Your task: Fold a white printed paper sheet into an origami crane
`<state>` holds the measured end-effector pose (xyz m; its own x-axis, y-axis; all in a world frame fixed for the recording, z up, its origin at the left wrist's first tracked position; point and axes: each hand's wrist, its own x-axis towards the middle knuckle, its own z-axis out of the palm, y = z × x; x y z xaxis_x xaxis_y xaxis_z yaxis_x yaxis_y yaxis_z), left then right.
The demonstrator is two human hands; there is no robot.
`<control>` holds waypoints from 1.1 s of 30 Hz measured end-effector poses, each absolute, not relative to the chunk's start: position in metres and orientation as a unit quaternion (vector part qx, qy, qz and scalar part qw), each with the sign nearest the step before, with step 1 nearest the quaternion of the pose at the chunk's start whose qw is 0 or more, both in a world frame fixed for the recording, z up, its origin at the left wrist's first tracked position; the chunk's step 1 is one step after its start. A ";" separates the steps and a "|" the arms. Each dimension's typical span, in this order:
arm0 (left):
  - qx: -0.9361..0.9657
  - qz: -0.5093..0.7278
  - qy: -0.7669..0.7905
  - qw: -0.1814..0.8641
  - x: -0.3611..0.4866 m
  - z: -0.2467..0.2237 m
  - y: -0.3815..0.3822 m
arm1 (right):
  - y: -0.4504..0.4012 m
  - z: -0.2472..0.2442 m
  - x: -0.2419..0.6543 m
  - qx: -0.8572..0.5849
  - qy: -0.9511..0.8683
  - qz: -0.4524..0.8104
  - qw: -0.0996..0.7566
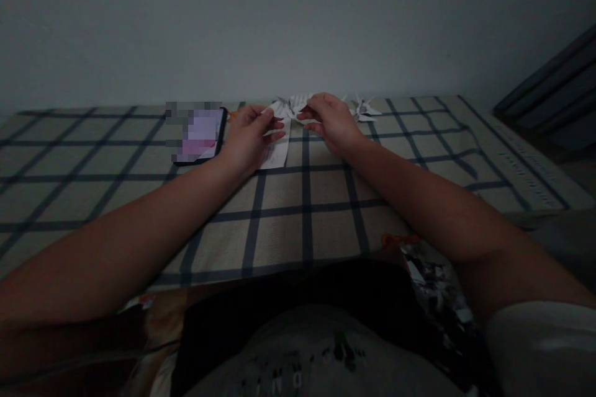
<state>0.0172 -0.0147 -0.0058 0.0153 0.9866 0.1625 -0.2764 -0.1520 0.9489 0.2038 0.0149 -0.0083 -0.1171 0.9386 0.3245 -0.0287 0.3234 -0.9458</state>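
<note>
My left hand (251, 133) pinches the left side of a folded paper (291, 107), white with pointed tips and what looks like print on it. On the other side of the same paper, my right hand (330, 121) has its fingers closed at the edge. A flat white sheet of paper (278, 154) lies on the cloth, partly under my left hand. Just beyond my right hand sit spiky folded paper figures (364, 110), which look like origami cranes. Fingers cover part of the held paper, and dim light blurs its folds.
A checked cloth (284, 232) covers the table, which meets a plain wall (298, 25). Left of my left hand lies a phone (202, 133) with its screen lit. Near my lap at the right is a bag-like bundle of dark and white scraps (433, 279).
</note>
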 end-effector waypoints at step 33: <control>0.421 0.569 0.341 0.618 0.005 -0.010 0.008 | 0.020 -0.011 0.203 -0.339 -0.534 0.533 0.562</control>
